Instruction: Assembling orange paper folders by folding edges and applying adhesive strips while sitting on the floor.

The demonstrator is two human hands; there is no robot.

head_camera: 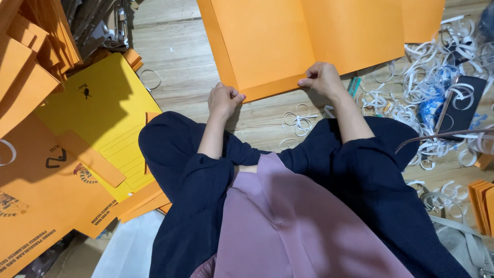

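A large orange paper sheet [309, 36] lies flat on the wooden floor [170, 46] in front of me, with a fold line down its middle. My left hand [224, 100] is closed at the sheet's near left corner, pressing its edge. My right hand [321, 78] pinches the near edge of the same sheet a little to the right. I sit cross-legged in dark trousers and a mauve top.
Stacks of orange and yellow printed envelopes [98, 113] lie at the left. White paper strips [427, 67] curl in a heap at the right, around a dark phone [460, 105]. More orange pieces [483, 206] sit at the right edge.
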